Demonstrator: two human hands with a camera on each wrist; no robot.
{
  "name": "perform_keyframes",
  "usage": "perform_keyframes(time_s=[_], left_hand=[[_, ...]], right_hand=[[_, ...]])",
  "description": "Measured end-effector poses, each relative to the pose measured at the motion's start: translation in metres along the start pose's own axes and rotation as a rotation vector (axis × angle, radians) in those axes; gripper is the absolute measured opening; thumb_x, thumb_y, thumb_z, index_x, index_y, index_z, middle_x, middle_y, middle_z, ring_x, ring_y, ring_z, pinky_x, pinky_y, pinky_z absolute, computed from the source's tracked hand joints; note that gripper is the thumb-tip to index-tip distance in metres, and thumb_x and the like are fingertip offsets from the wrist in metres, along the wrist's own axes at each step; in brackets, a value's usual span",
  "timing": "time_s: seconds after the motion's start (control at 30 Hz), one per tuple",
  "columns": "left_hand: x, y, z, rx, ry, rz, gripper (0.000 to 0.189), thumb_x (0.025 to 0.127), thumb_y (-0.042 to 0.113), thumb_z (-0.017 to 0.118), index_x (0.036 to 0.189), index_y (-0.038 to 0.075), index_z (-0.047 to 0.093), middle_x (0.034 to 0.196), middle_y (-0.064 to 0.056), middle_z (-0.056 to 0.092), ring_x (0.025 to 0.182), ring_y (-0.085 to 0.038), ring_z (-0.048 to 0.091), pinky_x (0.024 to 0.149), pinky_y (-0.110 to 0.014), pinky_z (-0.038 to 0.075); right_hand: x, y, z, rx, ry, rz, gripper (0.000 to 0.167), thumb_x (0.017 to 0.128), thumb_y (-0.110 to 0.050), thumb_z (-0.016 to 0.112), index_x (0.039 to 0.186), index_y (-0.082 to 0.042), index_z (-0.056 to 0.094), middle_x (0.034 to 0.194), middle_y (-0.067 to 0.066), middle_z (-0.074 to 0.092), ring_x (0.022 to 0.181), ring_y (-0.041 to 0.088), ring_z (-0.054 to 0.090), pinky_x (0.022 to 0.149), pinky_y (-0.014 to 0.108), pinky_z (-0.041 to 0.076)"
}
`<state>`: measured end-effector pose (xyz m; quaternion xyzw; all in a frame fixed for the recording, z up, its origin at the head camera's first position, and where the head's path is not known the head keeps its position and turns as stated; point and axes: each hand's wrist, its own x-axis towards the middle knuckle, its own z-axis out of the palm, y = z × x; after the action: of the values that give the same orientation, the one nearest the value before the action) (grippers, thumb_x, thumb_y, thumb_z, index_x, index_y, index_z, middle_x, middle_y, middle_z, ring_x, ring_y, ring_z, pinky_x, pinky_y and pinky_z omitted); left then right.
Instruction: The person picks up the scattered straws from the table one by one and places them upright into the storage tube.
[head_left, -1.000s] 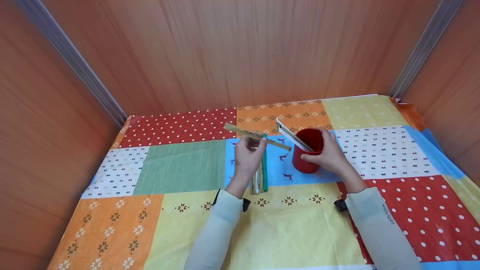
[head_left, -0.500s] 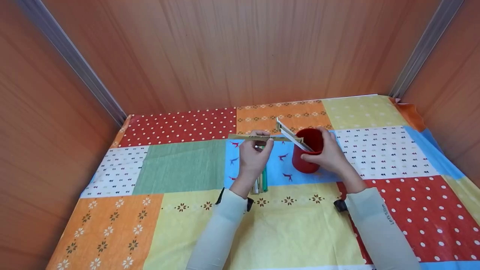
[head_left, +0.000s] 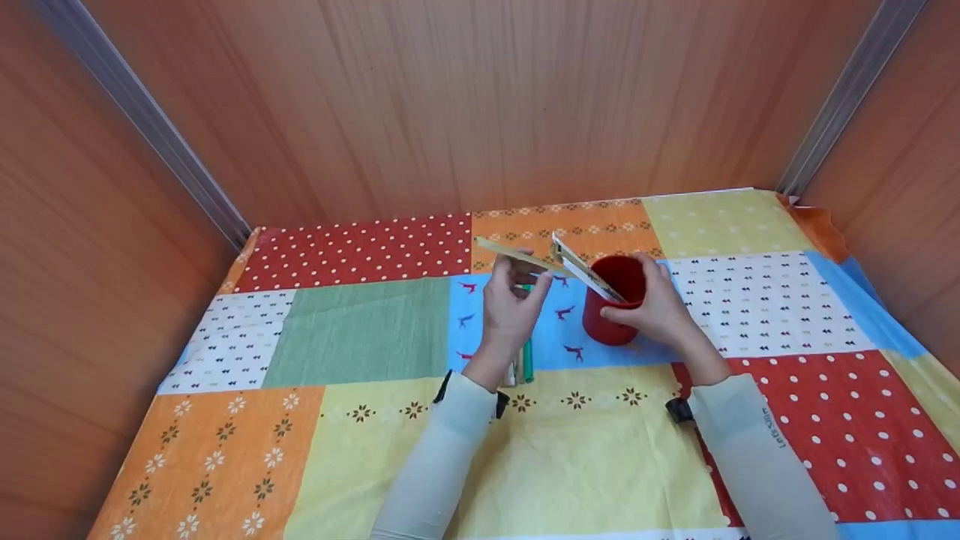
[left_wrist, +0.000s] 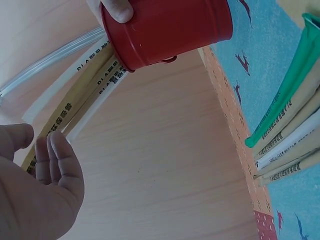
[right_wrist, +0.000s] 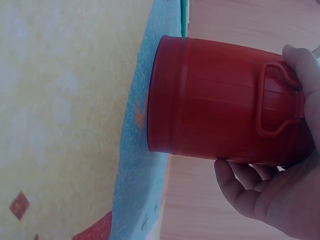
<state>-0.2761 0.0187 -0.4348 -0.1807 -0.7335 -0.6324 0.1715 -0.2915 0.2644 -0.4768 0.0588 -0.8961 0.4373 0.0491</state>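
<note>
My left hand [head_left: 512, 311] pinches a brown paper-wrapped straw [left_wrist: 64, 109] with black print. Its far end overlaps the wrapped straws [head_left: 581, 270] leaning out of a red metal pail [head_left: 609, 326]. These white and brown straws slant to the left over the rim. With my right hand [head_left: 660, 311] I grip the pail near its mouth, thumb at the rim and fingers round the far side. A wire handle [right_wrist: 261, 100] lies folded against the pail's side. Below my left hand, several brown and white wrapped straws [left_wrist: 290, 142] lie side by side, partly hidden in the head view.
A green wrapped straw [head_left: 528, 364] lies at the right edge of the row on the cloth. The patchwork tablecloth [head_left: 367, 330] covers the table. Wood-grain panels [head_left: 525, 112] with metal corner strips stand at the back and both sides.
My left hand has moved right and slightly up, carrying the brown straw closer to the pail. The straw levelled out, then tilted down to the right again. The right hand and pail stay put.
</note>
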Motion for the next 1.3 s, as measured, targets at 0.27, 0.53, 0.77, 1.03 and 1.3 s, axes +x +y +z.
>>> perform_keyframes(time_s=[0.27, 0.53, 0.77, 1.03, 1.3], left_hand=[[-0.002, -0.001, -0.001, -0.039, -0.133, -0.037, 0.060, 0.095, 0.022, 0.061, 0.147, 0.017, 0.032, 0.117, -0.004, 0.065, 0.100, -0.013, 0.060, 0.082, -0.036, 0.054], [-0.002, -0.013, -0.009, 0.013, -0.108, -0.051, 0.049, 0.093, 0.019, 0.061, 0.138, 0.019, 0.042, 0.106, -0.004, 0.061, 0.092, -0.014, 0.060, 0.072, -0.030, 0.054], [0.002, -0.027, -0.024, 0.090, -0.080, -0.121, 0.044, 0.092, 0.020, 0.063, 0.133, 0.019, 0.046, 0.101, 0.000, 0.060, 0.085, -0.015, 0.060, 0.065, -0.027, 0.051], [0.000, -0.039, -0.036, 0.207, -0.069, -0.289, 0.048, 0.091, 0.028, 0.063, 0.134, 0.023, 0.042, 0.101, 0.001, 0.058, 0.075, -0.018, 0.060, 0.063, -0.029, 0.051], [-0.001, -0.057, -0.041, 0.432, -0.140, -0.533, 0.053, 0.091, 0.029, 0.064, 0.137, 0.015, 0.042, 0.116, -0.008, 0.058, 0.095, -0.021, 0.059, 0.077, -0.036, 0.052]], right_hand=[[-0.001, -0.001, 0.000, 0.008, 0.000, 0.008, 0.102, 0.072, -0.038, 0.083, 0.149, -0.014, 0.022, 0.143, 0.016, 0.033, 0.129, 0.032, 0.037, 0.094, 0.053, 0.049], [0.000, 0.000, 0.001, 0.004, -0.005, 0.009, 0.100, 0.073, -0.038, 0.083, 0.149, -0.015, 0.021, 0.143, 0.015, 0.033, 0.129, 0.032, 0.037, 0.093, 0.053, 0.050], [-0.001, -0.001, 0.000, 0.008, -0.002, 0.008, 0.100, 0.072, -0.038, 0.083, 0.148, -0.014, 0.022, 0.142, 0.015, 0.033, 0.129, 0.031, 0.038, 0.094, 0.053, 0.049], [-0.001, -0.002, 0.000, 0.009, -0.001, 0.014, 0.101, 0.072, -0.037, 0.083, 0.149, -0.015, 0.021, 0.144, 0.015, 0.033, 0.129, 0.031, 0.037, 0.093, 0.053, 0.050], [-0.002, -0.002, 0.000, 0.017, -0.009, 0.026, 0.103, 0.071, -0.035, 0.084, 0.149, -0.016, 0.020, 0.146, 0.014, 0.031, 0.132, 0.031, 0.034, 0.094, 0.053, 0.049]])
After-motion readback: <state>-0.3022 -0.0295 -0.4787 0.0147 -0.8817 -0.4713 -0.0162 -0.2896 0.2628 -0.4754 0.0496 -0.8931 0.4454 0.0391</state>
